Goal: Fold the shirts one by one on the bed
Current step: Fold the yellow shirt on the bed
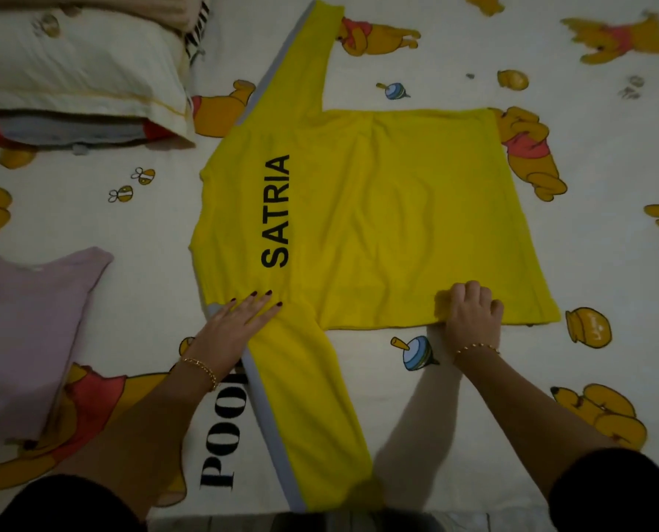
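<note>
A yellow long-sleeved shirt with black lettering "SATRIA" lies spread flat, back up, on the bed sheet. One sleeve reaches to the far edge, the other runs toward me with a grey stripe along it. My left hand rests flat with fingers spread on the near shoulder of the shirt. My right hand pinches the shirt's near side edge, with its fingers curled over the fabric.
A pale purple garment lies at the left on the sheet. A white pillow sits at the far left corner over red and grey fabric. The sheet carries cartoon bear prints.
</note>
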